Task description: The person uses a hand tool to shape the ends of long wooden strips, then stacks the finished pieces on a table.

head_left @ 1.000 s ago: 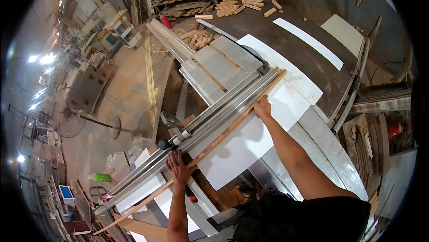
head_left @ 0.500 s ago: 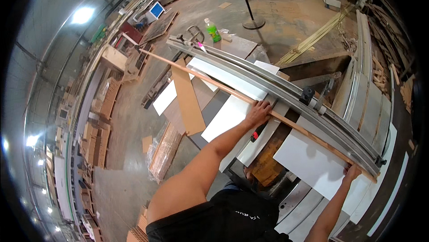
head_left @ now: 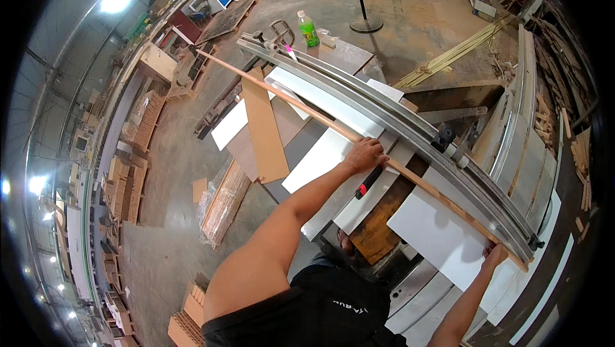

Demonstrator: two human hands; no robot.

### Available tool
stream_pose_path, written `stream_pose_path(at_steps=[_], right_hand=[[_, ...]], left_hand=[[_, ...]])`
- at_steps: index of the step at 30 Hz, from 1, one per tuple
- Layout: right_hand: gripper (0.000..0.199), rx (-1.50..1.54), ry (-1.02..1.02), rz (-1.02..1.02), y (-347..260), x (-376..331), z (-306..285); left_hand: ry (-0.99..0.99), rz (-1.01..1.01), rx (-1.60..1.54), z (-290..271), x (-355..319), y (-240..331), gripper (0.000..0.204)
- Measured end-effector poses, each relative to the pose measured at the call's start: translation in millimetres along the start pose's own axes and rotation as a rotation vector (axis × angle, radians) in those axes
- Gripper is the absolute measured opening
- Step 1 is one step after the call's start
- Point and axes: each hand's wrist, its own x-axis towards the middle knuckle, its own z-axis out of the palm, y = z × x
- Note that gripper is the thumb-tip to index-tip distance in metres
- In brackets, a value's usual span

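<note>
A long, thin wooden strip (head_left: 298,102) runs slantwise across the work surface, from far left to near right, alongside a metal rail. My left hand (head_left: 365,155) closes over its middle part. Close to its near right end, my right hand (head_left: 493,256) pinches the strip with bent fingers. White panels (head_left: 430,219) lie beneath the strip. A black tool with a red part (head_left: 367,184) rests just below my left hand; its exact kind cannot be made out. The long grey metal rail (head_left: 384,107) stands beyond the strip.
A brown board (head_left: 262,132) lies across other panels on the left. Behind the rail stand a green bottle (head_left: 308,30) and a pink-tipped marker (head_left: 291,53). A pedestal fan (head_left: 366,24) is farther back. Wrapped panels (head_left: 225,205) sit on the floor at left.
The whole view has shifted a little. More of the black and red tool shows below my left hand. Both hands stay on the wooden strip, which keeps nearly the same place along the rail.
</note>
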Motion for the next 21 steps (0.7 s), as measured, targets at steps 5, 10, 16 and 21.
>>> stream_pose_path(at_steps=[5,10,16,21], right_hand=[[0.022,0.007,0.004,-0.025,6,-13,-6],[0.022,-0.021,0.005,-0.001,8,-10,-3],[0.025,-0.013,-0.006,0.003,3,-14,-10],[0.024,0.003,0.014,-0.004,4,-10,-10]], left_hand=[[0.298,-0.471,-0.163,-2,10,-17,0.034],[0.92,-1.354,-0.688,10,64,-77,0.041],[0.823,-1.637,-0.648,21,95,-97,0.038],[0.741,-1.382,-0.841,-1,78,-80,0.033]])
